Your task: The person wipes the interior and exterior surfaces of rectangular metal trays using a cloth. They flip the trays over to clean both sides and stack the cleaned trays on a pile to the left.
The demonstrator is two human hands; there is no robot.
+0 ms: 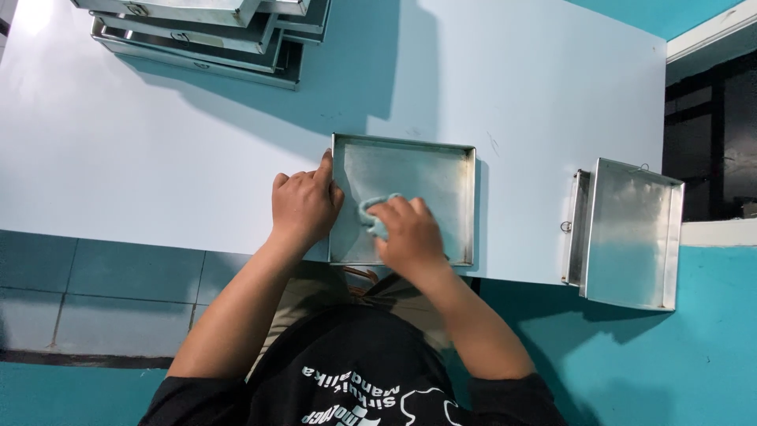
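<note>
A square metal baking tray (441, 170) lies on the white table (158, 158) near its front edge. My left hand (303, 205) rests on the table against the tray's left rim, with a finger along that rim. Inside the tray, my right hand (408, 233) presses a small light-blue cloth (372, 211) onto the tray's bottom near the front left corner. Most of the cloth is hidden under my fingers.
A stack of several metal trays (213, 39) stands at the back left of the table. Two more metal trays (631, 233) sit stacked at the right end, overhanging the table's edge. Grey floor tiles and a teal floor show below.
</note>
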